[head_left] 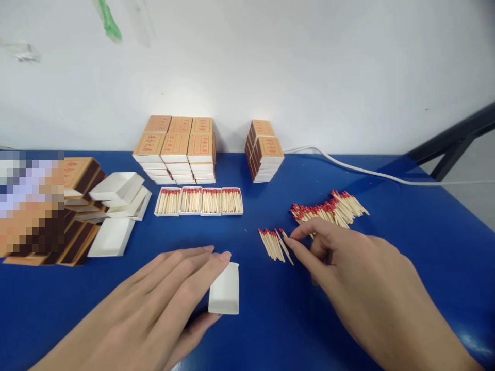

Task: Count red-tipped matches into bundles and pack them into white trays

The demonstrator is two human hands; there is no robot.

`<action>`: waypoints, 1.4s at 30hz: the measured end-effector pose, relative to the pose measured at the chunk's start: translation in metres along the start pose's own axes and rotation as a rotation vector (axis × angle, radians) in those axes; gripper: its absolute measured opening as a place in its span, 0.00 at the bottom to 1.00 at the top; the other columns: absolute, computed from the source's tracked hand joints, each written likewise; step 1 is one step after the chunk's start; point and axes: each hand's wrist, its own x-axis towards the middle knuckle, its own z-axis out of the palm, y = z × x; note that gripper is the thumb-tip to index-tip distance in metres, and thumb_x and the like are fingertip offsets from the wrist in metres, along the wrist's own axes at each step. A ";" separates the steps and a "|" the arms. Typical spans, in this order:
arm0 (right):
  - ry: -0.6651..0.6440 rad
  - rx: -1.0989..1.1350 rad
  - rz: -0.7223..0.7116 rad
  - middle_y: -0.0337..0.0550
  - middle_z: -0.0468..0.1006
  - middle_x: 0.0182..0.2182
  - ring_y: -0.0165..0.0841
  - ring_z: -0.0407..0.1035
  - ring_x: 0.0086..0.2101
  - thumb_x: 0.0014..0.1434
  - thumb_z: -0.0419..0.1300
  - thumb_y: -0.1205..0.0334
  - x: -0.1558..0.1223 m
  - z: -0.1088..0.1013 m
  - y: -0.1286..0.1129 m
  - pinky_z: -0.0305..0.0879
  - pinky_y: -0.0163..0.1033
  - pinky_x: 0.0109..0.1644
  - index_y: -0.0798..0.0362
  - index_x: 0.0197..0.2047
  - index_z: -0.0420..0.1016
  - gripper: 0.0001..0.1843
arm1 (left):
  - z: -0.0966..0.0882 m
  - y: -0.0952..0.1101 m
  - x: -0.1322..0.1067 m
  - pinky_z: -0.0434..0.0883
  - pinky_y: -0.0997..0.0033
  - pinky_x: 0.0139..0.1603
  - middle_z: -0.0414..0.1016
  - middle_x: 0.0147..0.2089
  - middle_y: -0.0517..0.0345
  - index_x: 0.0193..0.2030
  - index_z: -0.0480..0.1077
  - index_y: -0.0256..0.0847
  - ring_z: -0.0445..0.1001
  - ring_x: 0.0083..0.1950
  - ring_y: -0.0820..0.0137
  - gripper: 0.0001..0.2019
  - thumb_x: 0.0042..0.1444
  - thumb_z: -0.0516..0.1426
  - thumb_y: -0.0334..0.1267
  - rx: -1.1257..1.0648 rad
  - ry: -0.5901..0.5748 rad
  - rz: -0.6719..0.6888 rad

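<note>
Here the left hand (170, 299) lies flat, palm down, fingers extended over an empty white tray (225, 289) at near centre of the blue table (406, 232), while the right hand (348, 273) reaches leftward, its loosely curled fingertips pinching a small bundle of matches (274, 244), with the larger match pile (328, 208) just beyond.

We're looking at a plain white wall (309, 62) straight ahead, softly and evenly lit, a slightly brighter patch low at its middle. Top left, there's a blurred green strip (108, 23) on it. The blue table (417, 242) runs right up to that wall, a white cable (367, 172) trails along its far edge, and off right we catch a black metal frame (456, 136) above grey floor (477, 198)
</note>
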 end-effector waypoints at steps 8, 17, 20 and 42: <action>-0.041 0.025 -0.010 0.36 0.84 0.24 0.46 0.77 0.22 0.77 0.58 0.38 -0.001 -0.007 -0.002 0.53 0.45 0.28 0.37 0.37 0.84 0.22 | -0.001 0.001 -0.001 0.71 0.60 0.79 0.84 0.77 0.61 0.86 0.67 0.41 0.85 0.73 0.65 0.25 0.90 0.53 0.45 -0.017 -0.008 -0.016; -0.032 -0.009 -0.020 0.38 0.82 0.22 0.44 0.75 0.21 0.82 0.53 0.34 0.001 -0.002 0.000 0.51 0.44 0.28 0.40 0.38 0.82 0.28 | 0.000 0.000 -0.004 0.64 0.59 0.84 0.82 0.78 0.59 0.88 0.65 0.41 0.82 0.75 0.64 0.27 0.90 0.54 0.44 -0.020 -0.016 -0.013; -0.036 -0.005 0.008 0.36 0.81 0.22 0.45 0.75 0.21 0.80 0.56 0.37 0.000 -0.002 0.000 0.52 0.44 0.29 0.39 0.38 0.81 0.24 | -0.001 0.000 -0.003 0.64 0.59 0.84 0.83 0.77 0.58 0.87 0.65 0.40 0.82 0.74 0.65 0.26 0.90 0.53 0.45 -0.033 -0.019 -0.006; -0.165 0.118 -0.014 0.39 0.86 0.27 0.43 0.79 0.25 0.78 0.55 0.38 0.008 -0.017 0.000 0.60 0.46 0.30 0.40 0.40 0.82 0.22 | -0.001 0.000 0.003 0.68 0.60 0.82 0.85 0.75 0.57 0.85 0.69 0.38 0.85 0.72 0.65 0.24 0.90 0.53 0.43 -0.028 0.002 -0.008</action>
